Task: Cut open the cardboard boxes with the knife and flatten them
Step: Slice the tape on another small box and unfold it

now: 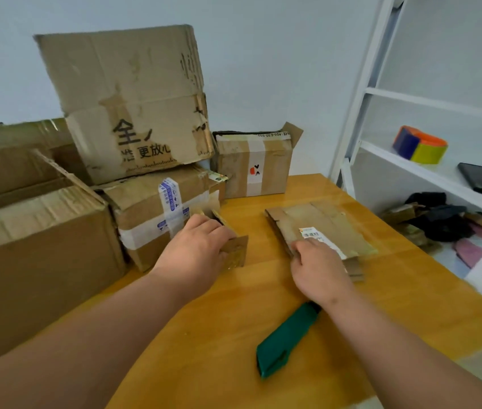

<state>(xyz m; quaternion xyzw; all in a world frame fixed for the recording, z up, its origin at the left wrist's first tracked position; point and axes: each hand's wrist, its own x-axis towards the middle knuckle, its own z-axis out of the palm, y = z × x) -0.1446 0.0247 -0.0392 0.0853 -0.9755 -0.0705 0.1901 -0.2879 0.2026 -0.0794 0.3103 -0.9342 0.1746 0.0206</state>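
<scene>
- The left hand (197,249) is extended forward over the desk (233,320), palm down, with its fingers curled round a small cardboard piece (235,250) held beside the taped box (157,214).
- The right hand (320,268) is placed palm down on the near edge of the flattened box (319,228); whether the fingers are pressed flat or hooked over the edge cannot be told.
- The green knife (284,343) is laid on the desk beneath the right forearm, held by neither hand.
- Unopened boxes are stacked at the left and rear, including a large printed box (133,101) and a small taped box (253,165).
</scene>
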